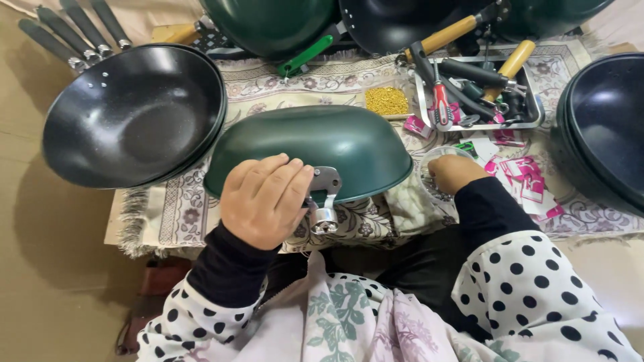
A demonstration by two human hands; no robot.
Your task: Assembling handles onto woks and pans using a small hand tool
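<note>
A dark green pan [315,144] lies upside down in front of me on a patterned cloth [168,208]. My left hand [263,198] rests on its near rim and grips the metal handle bracket [325,199] fixed there. My right hand [456,172] reaches into a small clear dish [436,157] of tiny parts beside the pan, fingers curled down; what it holds is hidden.
A stack of black pans [131,114] sits at the left, with several dark handles [67,30] behind. More pans stand at the back [275,23] and right [604,121]. A metal tray [533,110] holds tools and wooden handles; a container of small gold pieces [386,100] lies beside it.
</note>
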